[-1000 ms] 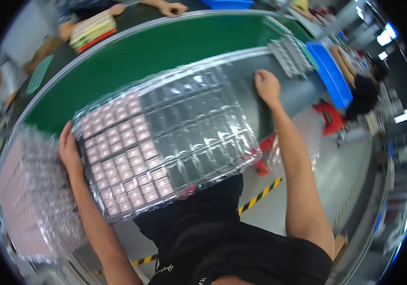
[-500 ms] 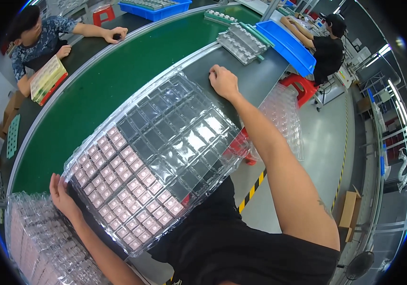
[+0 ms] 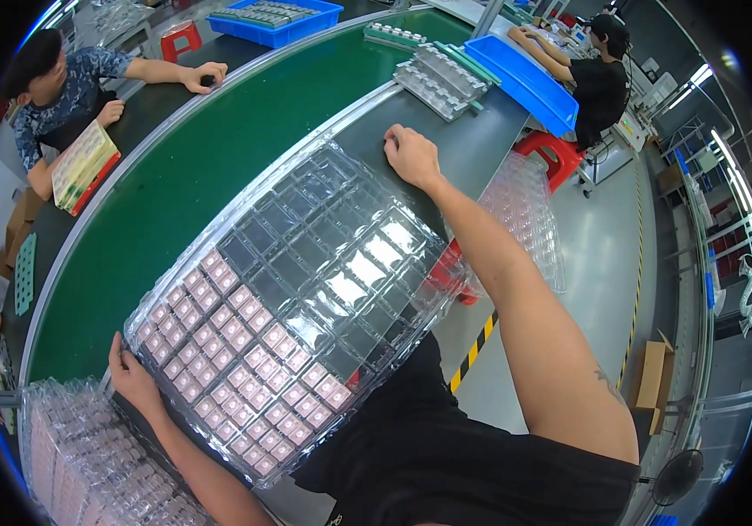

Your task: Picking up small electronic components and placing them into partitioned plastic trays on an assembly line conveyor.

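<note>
A clear plastic blister tray (image 3: 306, 232) lies on the dark worktop in front of me. Small pale pink square pieces (image 3: 249, 368) fill the cells at its left end; the cells at the right end hold none. At the tray's left edge is my left hand (image 3: 136, 383), its fingers stretched and apart, touching or very close to the rim; I cannot tell which. My right hand (image 3: 413, 156) rests on the worktop beyond the tray's far right corner. Its fingers are curled in, and whatever they may hold is hidden.
Stacked filled trays (image 3: 99, 451) stand at the lower left. A green conveyor belt (image 3: 156, 202) curves past the worktop. Grey-green fixtures (image 3: 441, 83) and a blue bin (image 3: 525, 83) lie at the far right. One person (image 3: 69, 96) sits across the belt, another (image 3: 599, 83) beyond the bin.
The whole view has shifted slightly. My left hand stays by the tray's left edge, its fingers a little differently set. My right hand remains curled on the worktop, and the tray's contents look the same.
</note>
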A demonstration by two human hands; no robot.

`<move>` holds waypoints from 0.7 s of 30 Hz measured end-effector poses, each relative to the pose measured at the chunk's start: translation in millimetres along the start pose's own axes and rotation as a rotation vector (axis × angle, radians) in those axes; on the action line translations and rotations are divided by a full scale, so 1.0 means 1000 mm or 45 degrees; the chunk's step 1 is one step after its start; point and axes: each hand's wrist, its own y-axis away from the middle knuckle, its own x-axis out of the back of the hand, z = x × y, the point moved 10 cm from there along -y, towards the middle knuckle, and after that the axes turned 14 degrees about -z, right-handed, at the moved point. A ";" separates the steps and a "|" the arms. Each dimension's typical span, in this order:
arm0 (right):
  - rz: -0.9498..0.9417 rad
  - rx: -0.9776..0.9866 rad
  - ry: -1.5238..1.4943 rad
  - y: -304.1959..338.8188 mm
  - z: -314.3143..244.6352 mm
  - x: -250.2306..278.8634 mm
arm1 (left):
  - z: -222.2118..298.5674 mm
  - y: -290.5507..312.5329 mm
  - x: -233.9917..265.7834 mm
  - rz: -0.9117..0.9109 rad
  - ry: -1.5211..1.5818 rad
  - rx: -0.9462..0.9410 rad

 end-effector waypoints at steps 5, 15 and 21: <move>0.003 0.007 -0.012 0.002 0.001 0.003 | -0.001 0.000 -0.005 -0.048 0.013 -0.046; 0.035 0.047 -0.025 -0.003 0.002 -0.005 | 0.007 0.001 0.000 -0.041 -0.045 -0.094; -0.057 -0.019 -0.019 -0.003 0.003 -0.004 | 0.013 0.005 0.001 0.017 0.008 -0.067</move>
